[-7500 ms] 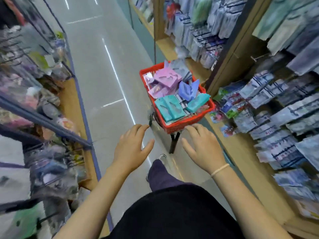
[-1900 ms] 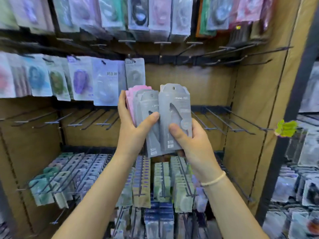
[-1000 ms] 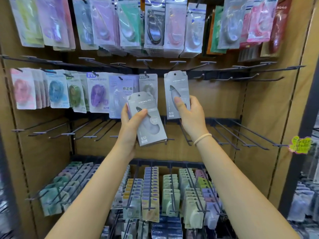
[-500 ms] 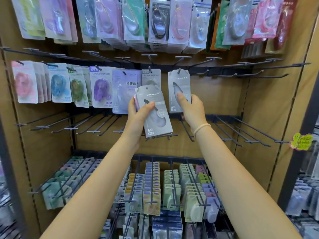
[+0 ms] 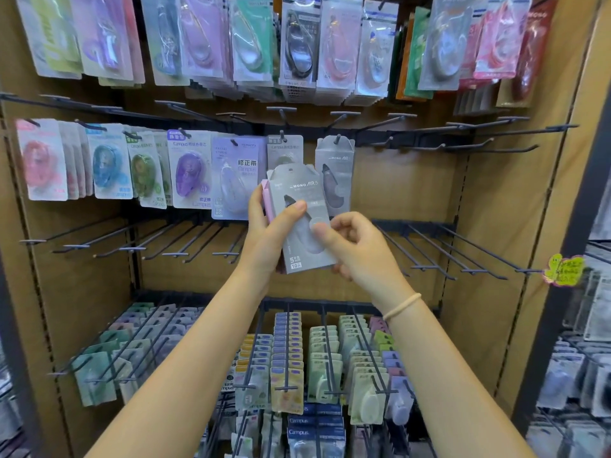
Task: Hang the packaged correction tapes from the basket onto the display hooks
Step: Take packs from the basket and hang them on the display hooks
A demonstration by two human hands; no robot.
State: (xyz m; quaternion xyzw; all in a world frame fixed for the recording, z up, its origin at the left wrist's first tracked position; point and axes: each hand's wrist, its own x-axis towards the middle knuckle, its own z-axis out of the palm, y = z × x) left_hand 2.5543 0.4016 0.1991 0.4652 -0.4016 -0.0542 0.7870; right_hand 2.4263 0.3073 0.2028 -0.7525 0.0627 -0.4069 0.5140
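Both hands [image 5: 358,247] grip grey pack [image 5: 302,216].

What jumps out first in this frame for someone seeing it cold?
Dead centre, the left hand grips a small stack of packs fronted by a grey correction tape pack, with the right hand pinching that front pack. Just behind, an identical grey hung pack sits on a hook, and bare hooks stretch away to its right.
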